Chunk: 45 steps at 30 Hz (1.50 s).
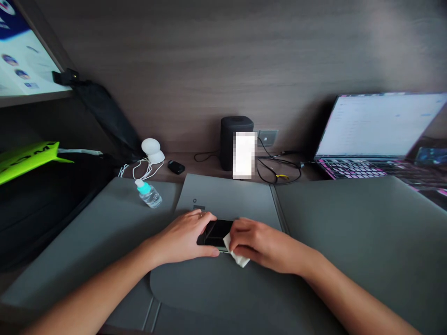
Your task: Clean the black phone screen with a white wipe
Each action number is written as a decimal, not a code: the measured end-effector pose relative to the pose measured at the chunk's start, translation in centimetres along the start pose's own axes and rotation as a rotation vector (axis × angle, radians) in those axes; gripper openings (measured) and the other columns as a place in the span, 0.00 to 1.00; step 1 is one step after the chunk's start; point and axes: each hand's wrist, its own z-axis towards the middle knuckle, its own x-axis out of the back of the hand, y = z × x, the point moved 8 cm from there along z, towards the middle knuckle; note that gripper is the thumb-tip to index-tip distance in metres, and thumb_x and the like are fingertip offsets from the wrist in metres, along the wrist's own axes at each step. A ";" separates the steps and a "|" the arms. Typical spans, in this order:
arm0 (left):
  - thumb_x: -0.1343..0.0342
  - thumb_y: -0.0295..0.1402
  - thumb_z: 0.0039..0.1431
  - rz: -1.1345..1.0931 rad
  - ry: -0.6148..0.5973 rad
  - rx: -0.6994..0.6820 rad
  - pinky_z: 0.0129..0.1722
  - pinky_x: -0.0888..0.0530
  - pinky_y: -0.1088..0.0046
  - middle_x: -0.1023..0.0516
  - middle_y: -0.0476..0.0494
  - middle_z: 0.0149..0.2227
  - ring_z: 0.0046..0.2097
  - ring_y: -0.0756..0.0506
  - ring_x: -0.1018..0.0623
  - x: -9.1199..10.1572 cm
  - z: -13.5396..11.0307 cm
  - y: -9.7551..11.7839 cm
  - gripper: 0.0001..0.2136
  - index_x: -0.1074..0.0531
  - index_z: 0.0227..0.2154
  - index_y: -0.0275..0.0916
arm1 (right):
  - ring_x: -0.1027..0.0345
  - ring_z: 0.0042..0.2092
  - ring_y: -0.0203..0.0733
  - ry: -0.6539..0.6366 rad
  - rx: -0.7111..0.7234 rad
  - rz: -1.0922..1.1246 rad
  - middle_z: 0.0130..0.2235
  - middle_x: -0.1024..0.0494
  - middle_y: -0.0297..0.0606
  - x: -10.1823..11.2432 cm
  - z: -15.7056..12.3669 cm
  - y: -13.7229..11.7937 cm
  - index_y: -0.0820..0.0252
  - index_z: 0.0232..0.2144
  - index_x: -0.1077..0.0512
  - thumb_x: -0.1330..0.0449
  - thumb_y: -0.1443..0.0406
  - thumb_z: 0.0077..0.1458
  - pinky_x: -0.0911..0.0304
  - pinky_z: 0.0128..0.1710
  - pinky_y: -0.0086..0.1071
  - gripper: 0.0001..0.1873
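A black-screened smartphone (pixel 218 231) lies on a grey folder-like mat (pixel 230 190), its screen facing up. My left hand (pixel 185 235) grips its left end, with the thumb along the near edge and fingers at the far edge. A folded white wipe (pixel 240 258) is pinched in my right hand (pixel 260 244), pressed to the right part of the screen. That hand hides the phone's right end. Left of the hands, a small clear spray bottle (pixel 151 195) with a turquoise collar lies tilted on the mat.
Behind the mat are a white camera-like device (pixel 152 150) with cables, a black key fob (pixel 176 167) and a dark speaker (pixel 226 144). An open laptop (pixel 373 128) stands at the back right. A black bag (pixel 45 204) sits at left, below a shelf.
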 end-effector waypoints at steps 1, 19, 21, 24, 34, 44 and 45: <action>0.37 0.48 0.50 0.000 0.002 0.001 0.39 0.32 0.65 0.28 0.45 0.37 0.40 0.40 0.27 0.0 0.0 0.0 0.26 0.32 0.50 0.41 | 0.34 0.42 0.40 -0.018 0.003 0.008 0.36 0.28 0.39 -0.1 0.0 -0.1 0.62 0.35 0.26 0.45 0.71 0.63 0.38 0.44 0.34 0.07; 0.38 0.50 0.51 0.001 0.003 0.001 0.39 0.31 0.65 0.28 0.45 0.36 0.39 0.40 0.26 -0.1 0.0 0.1 0.27 0.32 0.50 0.41 | 0.34 0.41 0.39 0.039 -0.014 -0.013 0.37 0.28 0.39 0.1 0.4 0.6 0.62 0.35 0.27 0.44 0.71 0.63 0.38 0.44 0.33 0.06; 0.38 0.50 0.51 0.003 0.003 0.007 0.39 0.31 0.65 0.28 0.45 0.37 0.40 0.40 0.26 -0.1 0.0 0.0 0.27 0.32 0.50 0.41 | 0.34 0.41 0.40 0.060 -0.039 -0.022 0.37 0.29 0.40 0.3 0.5 0.8 0.62 0.35 0.27 0.45 0.71 0.64 0.38 0.43 0.34 0.07; 0.37 0.49 0.51 0.019 -0.005 0.008 0.40 0.32 0.65 0.28 0.44 0.38 0.40 0.39 0.26 -0.1 0.0 0.0 0.26 0.32 0.49 0.41 | 0.35 0.41 0.40 0.042 0.001 -0.029 0.37 0.28 0.40 -0.2 1.0 0.4 0.62 0.35 0.27 0.47 0.69 0.65 0.38 0.43 0.34 0.09; 0.36 0.49 0.50 0.029 -0.009 0.015 0.39 0.33 0.66 0.28 0.45 0.37 0.40 0.39 0.27 0.1 0.2 0.2 0.26 0.32 0.49 0.41 | 0.33 0.45 0.41 0.078 -0.041 -0.050 0.43 0.28 0.42 -0.7 1.2 0.1 0.61 0.42 0.25 0.47 0.70 0.64 0.36 0.47 0.36 0.10; 0.37 0.49 0.52 0.018 0.013 -0.024 0.38 0.32 0.66 0.27 0.46 0.37 0.41 0.39 0.26 0.0 0.2 0.2 0.21 0.32 0.42 0.42 | 0.36 0.51 0.47 0.035 0.013 -0.099 0.50 0.31 0.47 -1.3 1.2 -1.1 0.63 0.53 0.29 0.44 0.54 0.63 0.37 0.54 0.42 0.23; 0.36 0.48 0.51 0.021 0.011 -0.021 0.38 0.32 0.65 0.27 0.46 0.37 0.41 0.39 0.26 -0.1 0.2 0.2 0.21 0.32 0.43 0.42 | 0.36 0.50 0.47 0.037 0.002 -0.106 0.49 0.31 0.46 -1.3 1.3 -1.1 0.63 0.53 0.29 0.45 0.54 0.64 0.37 0.54 0.42 0.22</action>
